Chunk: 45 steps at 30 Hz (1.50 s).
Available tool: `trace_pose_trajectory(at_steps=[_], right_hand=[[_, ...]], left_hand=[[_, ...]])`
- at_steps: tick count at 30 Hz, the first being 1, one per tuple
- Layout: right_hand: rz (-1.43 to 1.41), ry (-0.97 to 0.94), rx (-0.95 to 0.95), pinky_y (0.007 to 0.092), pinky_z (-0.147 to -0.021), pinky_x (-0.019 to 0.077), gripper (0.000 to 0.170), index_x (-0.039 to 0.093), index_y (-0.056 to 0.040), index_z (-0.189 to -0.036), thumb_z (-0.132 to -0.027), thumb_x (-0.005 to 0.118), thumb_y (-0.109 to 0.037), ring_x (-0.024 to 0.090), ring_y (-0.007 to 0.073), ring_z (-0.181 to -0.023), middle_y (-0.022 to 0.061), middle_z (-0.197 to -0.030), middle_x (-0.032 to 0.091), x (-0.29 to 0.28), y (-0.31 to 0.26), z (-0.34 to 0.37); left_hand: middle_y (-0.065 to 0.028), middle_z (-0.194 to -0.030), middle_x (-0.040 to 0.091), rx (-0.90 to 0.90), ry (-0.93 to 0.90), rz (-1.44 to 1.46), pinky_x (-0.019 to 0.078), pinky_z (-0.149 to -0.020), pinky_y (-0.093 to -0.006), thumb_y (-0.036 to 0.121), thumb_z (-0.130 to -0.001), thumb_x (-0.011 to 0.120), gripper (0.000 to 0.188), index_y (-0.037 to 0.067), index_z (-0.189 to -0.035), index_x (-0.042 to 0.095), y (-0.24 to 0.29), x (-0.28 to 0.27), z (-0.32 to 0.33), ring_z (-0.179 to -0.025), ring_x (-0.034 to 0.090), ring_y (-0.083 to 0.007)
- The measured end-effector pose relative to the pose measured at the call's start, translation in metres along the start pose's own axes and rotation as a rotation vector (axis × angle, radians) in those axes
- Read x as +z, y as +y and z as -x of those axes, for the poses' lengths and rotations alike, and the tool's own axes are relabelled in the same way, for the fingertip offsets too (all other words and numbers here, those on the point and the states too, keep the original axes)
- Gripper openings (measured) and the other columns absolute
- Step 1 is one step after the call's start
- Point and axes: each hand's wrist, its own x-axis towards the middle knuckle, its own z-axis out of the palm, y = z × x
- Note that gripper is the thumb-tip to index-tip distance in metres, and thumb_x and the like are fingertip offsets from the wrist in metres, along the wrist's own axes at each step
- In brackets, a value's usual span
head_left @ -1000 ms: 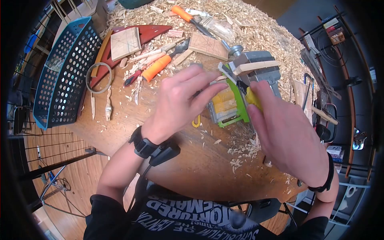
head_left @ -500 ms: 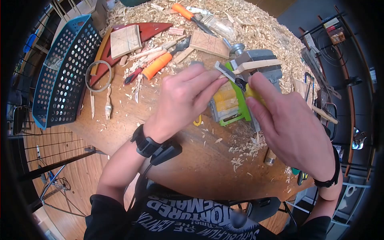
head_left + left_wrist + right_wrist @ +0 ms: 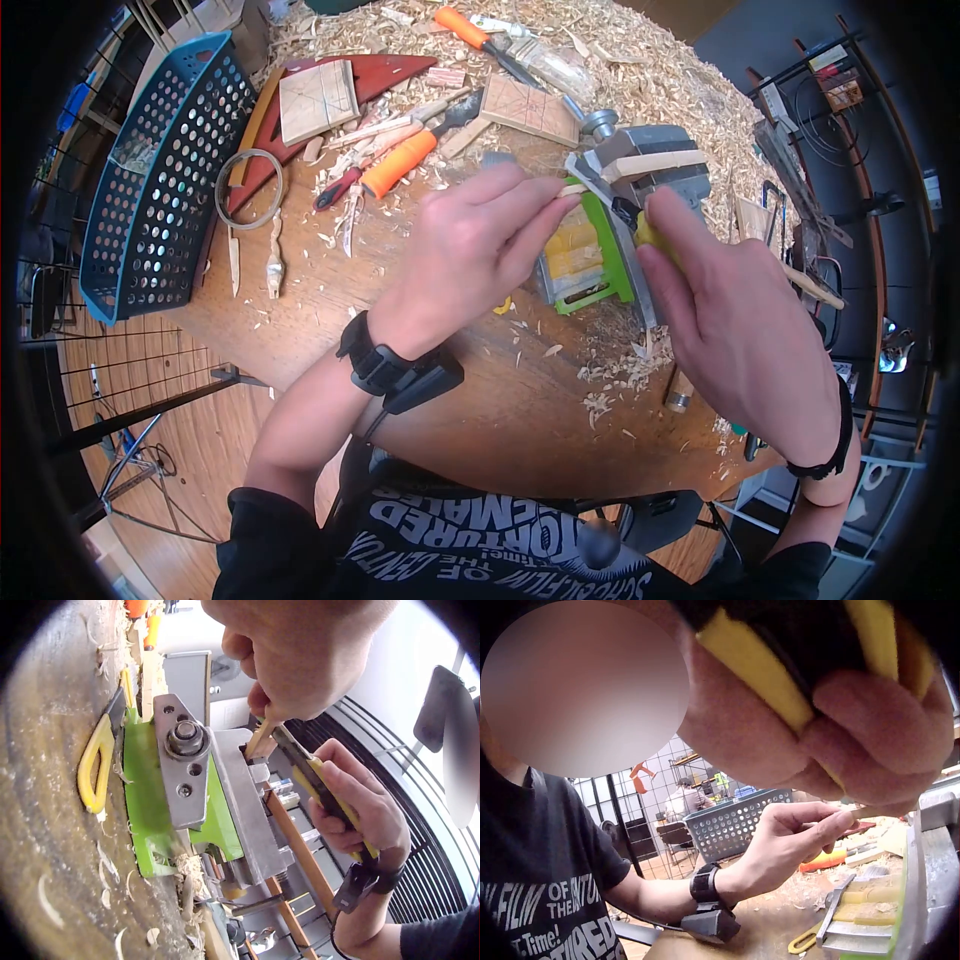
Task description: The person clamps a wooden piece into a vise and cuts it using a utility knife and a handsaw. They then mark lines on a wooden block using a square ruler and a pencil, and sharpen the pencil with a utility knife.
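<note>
The left hand [image 3: 465,240] pinches the end of a thin wooden piece [image 3: 259,742] between thumb and fingers, above the green and grey vise [image 3: 612,255]. In the left wrist view, the right hand [image 3: 367,802] has its fingers curled round a yellow and black knife [image 3: 326,795], which lies close beside the wood. The right wrist view shows the yellow handle [image 3: 757,671] large, with the left hand [image 3: 784,844] behind it. In the head view the right hand [image 3: 750,320] is right of the vise and partly covers the knife; where the blade touches cannot be told.
A blue perforated basket [image 3: 170,190] stands at the left, beside a tape ring [image 3: 250,190]. Orange-handled chisels [image 3: 400,163], flat wooden blocks [image 3: 530,108] and many shavings [image 3: 640,90] lie behind the hands. A yellow-handled tool [image 3: 97,765] lies beside the vise.
The left hand has shifted a little to the right, still pinching the wood. The right hand, gripping the knife, has also moved slightly right.
</note>
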Motion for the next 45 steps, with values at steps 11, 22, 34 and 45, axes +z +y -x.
trace_pose_trajectory(at_steps=[11, 22, 34, 45], right_hand=[[0.033, 0.012, -0.002, 0.0513, -0.059, 0.0411, 0.011, 0.046, -0.0046, -0.105, -0.1, 0.051, -0.013, 0.057, 0.0486, -0.07, 0.0267, -0.068, 0.056, 0.004, -0.001, 0.003], [-0.121, 0.078, -0.059, 0.0425, -0.059, 0.0461, 0.028, 0.049, -0.0058, -0.122, -0.097, 0.059, -0.012, 0.064, 0.0425, -0.067, 0.0196, -0.078, 0.065, 0.011, 0.018, 0.036], [-0.04, 0.257, -0.037, 0.0493, -0.053, 0.049, 0.032, 0.047, -0.0042, -0.124, -0.094, 0.059, -0.006, 0.064, 0.0415, -0.061, 0.0207, -0.068, 0.063, 0.029, 0.018, 0.02], [0.125, 0.197, -0.079, 0.0454, -0.061, 0.0477, 0.028, 0.056, -0.0051, -0.122, -0.094, 0.06, -0.003, 0.063, 0.0438, -0.072, 0.0233, -0.076, 0.063, 0.019, 0.005, 0.02]], left_hand=[[-0.0079, -0.066, 0.059, 0.011, 0.016, 0.023, 0.0432, -0.051, -0.0292, 0.0, -0.081, 0.074, 0.013, -0.001, -0.094, 0.072, -0.001, 0.0, 0.0, -0.054, 0.057, -0.0168], [-0.008, -0.067, 0.059, -0.011, 0.013, 0.066, 0.0419, -0.05, -0.028, 0.0, -0.082, 0.074, 0.015, -0.002, -0.096, 0.073, -0.003, 0.002, 0.001, -0.054, 0.056, -0.0153], [-0.0062, -0.066, 0.059, -0.019, 0.0, 0.058, 0.04, -0.049, -0.0263, 0.003, -0.083, 0.075, 0.013, -0.002, -0.095, 0.074, -0.002, 0.001, 0.0, -0.053, 0.053, -0.0117], [-0.0067, -0.065, 0.058, -0.015, 0.008, 0.064, 0.0398, -0.049, -0.0274, 0.002, -0.083, 0.074, 0.013, -0.002, -0.096, 0.074, -0.004, 0.002, 0.001, -0.053, 0.053, -0.0127]])
